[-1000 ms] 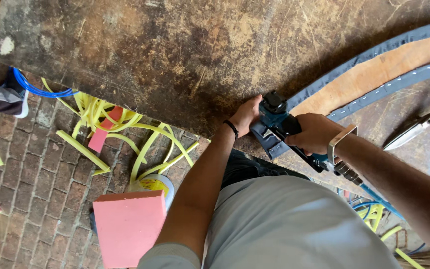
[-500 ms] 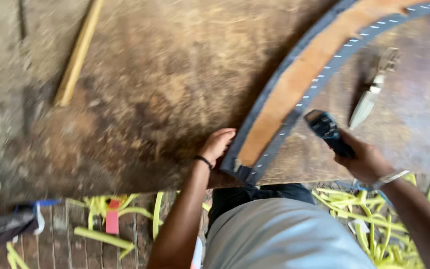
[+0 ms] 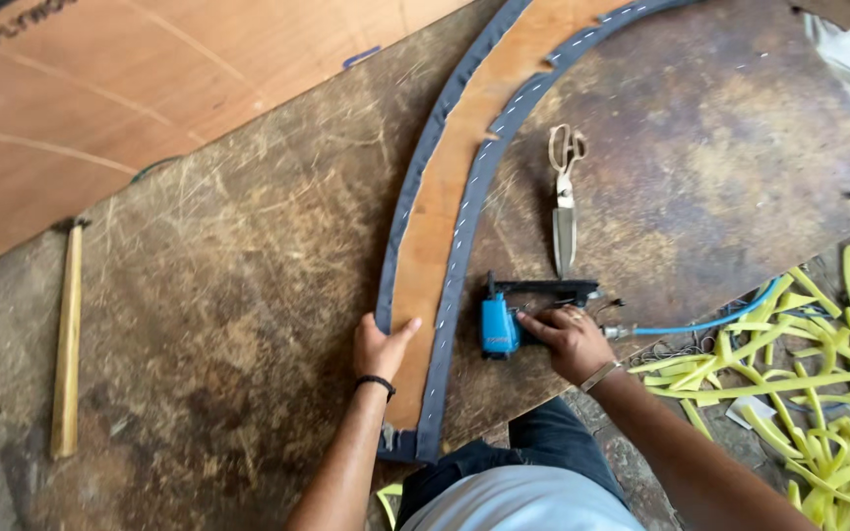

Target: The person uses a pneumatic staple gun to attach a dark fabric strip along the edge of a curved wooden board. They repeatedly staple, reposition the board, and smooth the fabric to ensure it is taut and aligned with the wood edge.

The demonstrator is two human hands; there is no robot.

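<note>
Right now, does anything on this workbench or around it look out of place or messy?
Yes. Yellow strips lie in a loose tangle on the floor at the right of the bench. The bench top is heavily scratched and stained. The scissors and the blue stapler under the right hand lie flat on it.

Scuffed wooden workbench (image 3: 228, 295): curved fabric-edged panel (image 3: 435, 236), scissors (image 3: 565, 197), blue staple gun (image 3: 518, 315), hammer (image 3: 68, 339).
</note>
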